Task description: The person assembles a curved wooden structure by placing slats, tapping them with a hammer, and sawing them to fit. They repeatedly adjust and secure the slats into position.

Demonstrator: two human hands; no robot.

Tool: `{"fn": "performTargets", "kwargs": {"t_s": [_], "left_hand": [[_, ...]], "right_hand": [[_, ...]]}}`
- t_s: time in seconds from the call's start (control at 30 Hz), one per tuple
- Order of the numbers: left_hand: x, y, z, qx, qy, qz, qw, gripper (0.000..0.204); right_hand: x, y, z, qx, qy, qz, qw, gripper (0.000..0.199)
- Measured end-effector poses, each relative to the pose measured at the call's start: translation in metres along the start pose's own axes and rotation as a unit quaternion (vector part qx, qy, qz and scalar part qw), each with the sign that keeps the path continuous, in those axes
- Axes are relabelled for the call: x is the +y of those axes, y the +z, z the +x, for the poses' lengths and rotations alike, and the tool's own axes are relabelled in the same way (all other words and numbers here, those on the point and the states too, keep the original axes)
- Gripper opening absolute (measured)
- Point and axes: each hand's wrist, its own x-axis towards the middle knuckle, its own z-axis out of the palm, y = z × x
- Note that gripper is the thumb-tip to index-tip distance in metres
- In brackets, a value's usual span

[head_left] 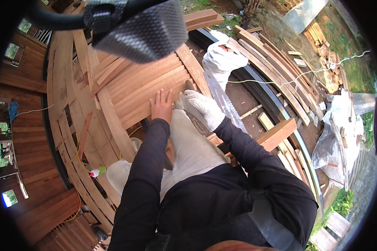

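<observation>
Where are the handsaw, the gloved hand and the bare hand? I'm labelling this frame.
handsaw (222, 100), head view, middle of the blade
right hand (203, 108), head view, back of the white glove
left hand (161, 105), head view, back of the bare hand

A stack of reddish wooden boards (146, 85) is being pressed flat by the bare left hand (161, 105), while a handsaw (222, 100) is being gripped by the white-gloved right hand (203, 108).

We're on an outdoor carpentry site, a timber building going up. Reddish wooden planks (146, 83) are laid side by side on a frame, offcuts and loose boards (276, 62) are stacked far right, a handsaw (222, 100) lies across the work, plastic sheeting (335, 134) is bunched at right, and there's grass (356, 71) beyond.
</observation>
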Motion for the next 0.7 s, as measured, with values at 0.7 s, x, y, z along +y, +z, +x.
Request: {"fn": "performTargets", "kwargs": {"t_s": [0.7], "left_hand": [[-0.009, -0.006, 0.003, -0.009, -0.015, -0.067, 0.998, 0.057]], "right_hand": [[-0.061, 0.002, -0.028, -0.006, 0.187, -0.024, 0.982, 0.023]]}}
